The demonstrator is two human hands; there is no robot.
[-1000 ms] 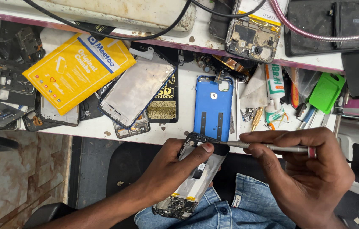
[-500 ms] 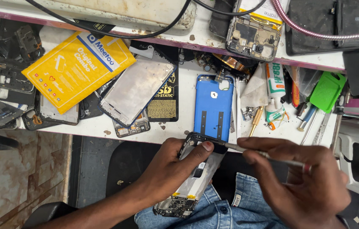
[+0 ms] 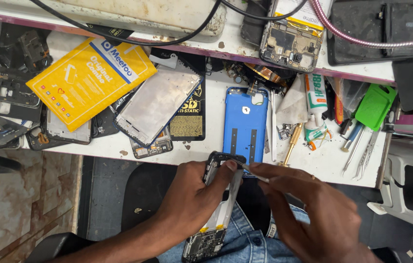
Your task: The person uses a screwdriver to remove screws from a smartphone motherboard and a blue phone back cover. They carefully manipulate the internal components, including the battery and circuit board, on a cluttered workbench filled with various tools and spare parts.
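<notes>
The desk [image 3: 118,146] is spanning the upper half of the frame, carrying a yellow packet [image 3: 89,80] at upper left, a bare metal phone plate [image 3: 155,104] beside it, and a blue back cover [image 3: 245,124] at centre. Tweezers and a green tool [image 3: 374,104] are lying at the right edge.

Compared with a second ago, the right hand [image 3: 314,214] is sitting further left and lower — the thin metal tool [image 3: 255,174] it was carrying out in the open is now almost hidden under the fingers, with only the tip showing at the top corner of the opened phone [image 3: 218,204]. That suggests the tip is being worked into the frame edge.

The left hand [image 3: 192,199] is clamping the opened phone at lower centre, over a denim-covered lap — thumb pressing the upper rim. The right-hand fingers are closing together around the thin metal tool.
</notes>
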